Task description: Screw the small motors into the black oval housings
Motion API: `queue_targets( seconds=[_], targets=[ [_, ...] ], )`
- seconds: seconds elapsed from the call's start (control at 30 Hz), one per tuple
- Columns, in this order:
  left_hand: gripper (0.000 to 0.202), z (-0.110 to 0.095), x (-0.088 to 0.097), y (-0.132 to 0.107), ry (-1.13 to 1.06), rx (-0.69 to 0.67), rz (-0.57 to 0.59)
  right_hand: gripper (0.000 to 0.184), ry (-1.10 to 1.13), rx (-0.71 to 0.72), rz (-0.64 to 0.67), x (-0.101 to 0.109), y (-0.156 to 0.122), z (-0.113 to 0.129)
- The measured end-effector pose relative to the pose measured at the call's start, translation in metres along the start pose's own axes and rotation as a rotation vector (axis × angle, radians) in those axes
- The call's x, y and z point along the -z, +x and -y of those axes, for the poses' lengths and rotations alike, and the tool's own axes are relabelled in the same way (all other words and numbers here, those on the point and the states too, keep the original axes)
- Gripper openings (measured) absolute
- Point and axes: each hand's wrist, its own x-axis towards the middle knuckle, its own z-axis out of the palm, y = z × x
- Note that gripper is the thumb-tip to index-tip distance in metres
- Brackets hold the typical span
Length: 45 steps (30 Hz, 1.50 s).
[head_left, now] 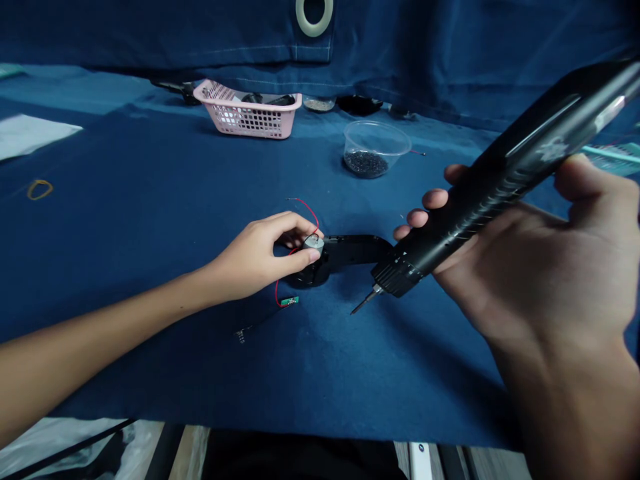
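My left hand pinches a small silver motor that sits in a black plastic housing on the blue cloth. Red wires loop from the motor, and one runs down to a tiny green circuit board. A thin black wire lies in front of it. My right hand is wrapped round a black electric screwdriver, held slanted with its bit pointing down left, just right of the housing and above the cloth.
A clear plastic cup of small dark screws stands behind the housing. A pink basket with dark parts sits at the back. A yellow rubber band and white paper lie far left. The table's front edge runs below.
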Motion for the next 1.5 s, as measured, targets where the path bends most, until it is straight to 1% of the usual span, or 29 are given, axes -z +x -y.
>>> queue_targets(
  seconds=[0.1, 0.23, 0.6, 0.73, 0.97, 1.27, 1.4, 1.5],
  targets=[
    [0.023, -0.0013, 0.0001, -0.0008, 0.016, -0.007, -0.004, 0.052, 0.0, -0.003, 0.002, -0.0004, 0.0004, -0.0002],
    [0.022, -0.0019, -0.0002, -0.0011, 0.04, -0.017, -0.006, 0.057, -0.005, -0.008, -0.003, -0.0006, 0.0003, 0.0002],
    [0.021, -0.0024, 0.0, -0.0009, 0.044, -0.007, -0.007, 0.057, -0.013, -0.015, -0.008, 0.0008, 0.0, 0.0013],
    [0.023, -0.0021, -0.0006, -0.0005, 0.036, 0.006, -0.008, 0.054, -0.025, -0.016, 0.016, 0.0014, -0.0001, 0.0011],
    [0.021, -0.0023, -0.0014, 0.0013, 0.031, 0.013, -0.024, 0.05, -0.044, -0.027, 0.012, 0.002, -0.0009, 0.0008],
    [0.024, 0.0047, 0.001, 0.0034, 0.221, -0.067, -0.093, 0.044, 0.002, -0.003, -0.011, -0.0006, -0.001, -0.0005],
    [0.027, 0.0069, 0.0022, 0.005, 0.237, -0.055, -0.123, 0.046, 0.011, -0.011, 0.001, -0.0008, -0.0009, -0.0004],
    [0.027, 0.0069, 0.0034, 0.0057, 0.244, -0.02, -0.134, 0.045, 0.01, -0.006, -0.004, -0.0014, -0.0011, -0.0006]
  ],
)
